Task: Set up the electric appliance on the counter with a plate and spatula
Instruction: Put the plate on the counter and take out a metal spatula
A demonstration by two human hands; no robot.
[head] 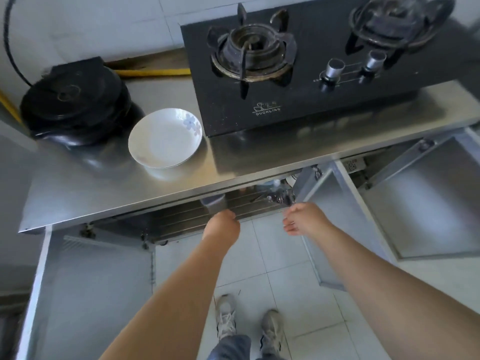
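So the black electric appliance [75, 100] sits far left on the counter [259, 152], plate [165, 138] just beside it. No spatula visible. Left hand [222, 224] is curled at the cabinet shelf below, can't tell on what; right hand [304, 219] loose, empty.

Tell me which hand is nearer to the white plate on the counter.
Left. The left hand is just below and right of the white plate, under the counter edge; the right hand is farther right, by the open cabinet door.
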